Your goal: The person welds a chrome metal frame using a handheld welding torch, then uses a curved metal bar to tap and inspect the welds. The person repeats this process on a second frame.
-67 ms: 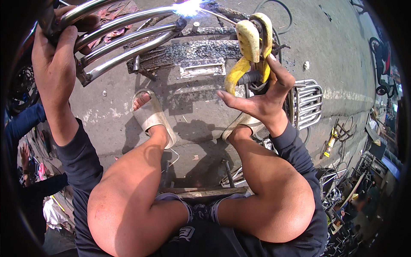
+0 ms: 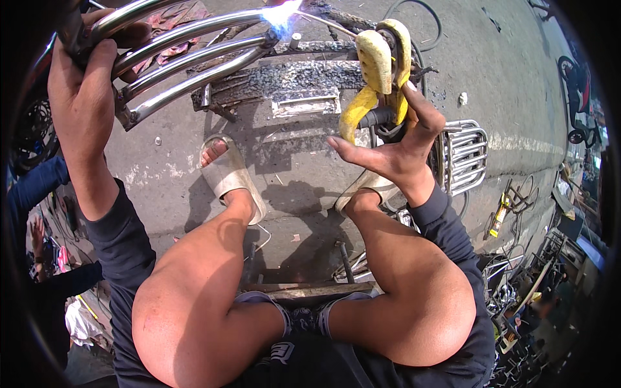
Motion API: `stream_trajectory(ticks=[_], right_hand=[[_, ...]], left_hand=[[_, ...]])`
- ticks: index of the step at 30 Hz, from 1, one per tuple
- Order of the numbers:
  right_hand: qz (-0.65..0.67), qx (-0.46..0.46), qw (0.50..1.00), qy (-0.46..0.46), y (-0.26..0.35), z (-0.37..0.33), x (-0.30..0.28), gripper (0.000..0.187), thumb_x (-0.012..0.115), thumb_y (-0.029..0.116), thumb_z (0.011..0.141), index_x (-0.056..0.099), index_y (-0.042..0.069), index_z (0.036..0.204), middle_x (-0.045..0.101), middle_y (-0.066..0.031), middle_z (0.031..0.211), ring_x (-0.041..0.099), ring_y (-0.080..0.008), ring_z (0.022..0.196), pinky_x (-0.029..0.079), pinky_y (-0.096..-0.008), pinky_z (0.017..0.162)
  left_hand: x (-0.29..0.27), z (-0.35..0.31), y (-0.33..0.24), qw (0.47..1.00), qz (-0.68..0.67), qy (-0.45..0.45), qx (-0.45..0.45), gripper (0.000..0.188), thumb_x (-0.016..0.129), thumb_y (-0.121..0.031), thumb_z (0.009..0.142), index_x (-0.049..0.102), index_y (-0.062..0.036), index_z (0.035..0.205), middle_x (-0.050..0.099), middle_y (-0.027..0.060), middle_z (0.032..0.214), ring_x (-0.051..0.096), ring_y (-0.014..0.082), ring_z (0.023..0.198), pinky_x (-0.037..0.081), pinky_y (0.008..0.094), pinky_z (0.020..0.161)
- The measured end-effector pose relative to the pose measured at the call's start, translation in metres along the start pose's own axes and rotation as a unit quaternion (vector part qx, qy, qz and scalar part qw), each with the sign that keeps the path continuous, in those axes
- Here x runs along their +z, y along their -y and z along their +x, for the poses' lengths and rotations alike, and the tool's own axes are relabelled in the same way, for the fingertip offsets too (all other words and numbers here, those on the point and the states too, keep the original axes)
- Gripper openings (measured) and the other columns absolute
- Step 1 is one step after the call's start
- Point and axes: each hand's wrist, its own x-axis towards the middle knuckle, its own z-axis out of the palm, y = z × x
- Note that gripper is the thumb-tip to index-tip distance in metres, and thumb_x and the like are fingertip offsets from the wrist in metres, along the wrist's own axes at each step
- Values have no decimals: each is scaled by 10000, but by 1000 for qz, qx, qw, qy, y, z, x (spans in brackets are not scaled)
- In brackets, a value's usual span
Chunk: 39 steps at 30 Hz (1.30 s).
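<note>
My left hand [image 2: 90, 90] is closed round the end of a frame of curved shiny metal tubes [image 2: 194, 68], held up at the upper left. In my right hand [image 2: 401, 145] is a worn yellow welding electrode holder [image 2: 374, 61], its black handle partly hidden behind my fingers; my thumb sticks out to the left. A thin welding rod [image 2: 326, 24] runs leftward from the holder's jaws. At the rod's tip a bright blue-white arc [image 2: 281, 16] burns against the far ends of the tubes, and its glare hides the joint.
Beneath the tubes stands a spattered metal work stand [image 2: 291, 76]. A stack of bent tube frames [image 2: 464, 157] lies right of my hand. A cable [image 2: 440, 29] curls at the back. Metal scrap [image 2: 517, 284] crowds the lower right. Another person's hand [image 2: 37, 236] shows at far left.
The arc's glare has shrunk and turned a little more violet and orange. Both hands, the tubes and the holder look unmoved.
</note>
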Motion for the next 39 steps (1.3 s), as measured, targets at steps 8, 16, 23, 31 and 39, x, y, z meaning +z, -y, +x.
stream_trajectory(ticks=[8, 16, 23, 31, 39], right_hand=[[-17, 26, 999, -11, -4, -13, 2, 1148, 1025, 334, 598, 294, 27, 1428, 496, -176, 1290, 651, -266, 1083, 575, -355, 880], [-35, 62, 997, -14, 4, -25, -28, 1221, 1032, 342, 563, 235, 11, 1428, 436, -201, 1341, 602, -329, 1194, 536, -425, 1019], [-83, 65, 994, -20, 13, -29, -47, 1252, 1050, 374, 517, 272, -5, 1422, 453, -181, 1307, 635, -301, 1134, 546, -387, 970], [-5, 41, 999, -15, 15, -25, -48, 1195, 1029, 234, 585, 267, 88, 1494, 554, -222, 1249, 650, -332, 1068, 543, -404, 870], [-31, 37, 999, -12, 19, -22, -47, 1168, 1031, 248, 602, 296, 95, 1497, 607, -194, 1167, 661, -288, 979, 548, -371, 765]], left_hand=[[-1, -2, 4, 998, -55, 27, 10, 310, 464, -21, 1036, 561, -13, 1330, 738, 196, 1146, 731, 260, 1072, 577, 354, 907], [2, -5, -6, 1000, -6, -8, 8, 292, 509, -22, 1024, 565, 0, 1309, 718, 173, 1122, 715, 224, 1037, 557, 335, 930], [15, -40, -36, 999, -26, -19, 11, 354, 542, 49, 983, 524, 14, 1335, 665, 169, 1229, 684, 225, 1108, 546, 337, 949], [34, -78, -55, 978, 114, -53, 165, 497, 694, 87, 887, 554, 39, 1361, 607, 208, 1195, 633, 318, 1087, 513, 385, 933], [31, -92, -35, 996, -7, -48, 74, 672, 646, 70, 951, 296, 49, 1524, 507, 241, 1435, 550, 287, 1315, 498, 386, 1056]])
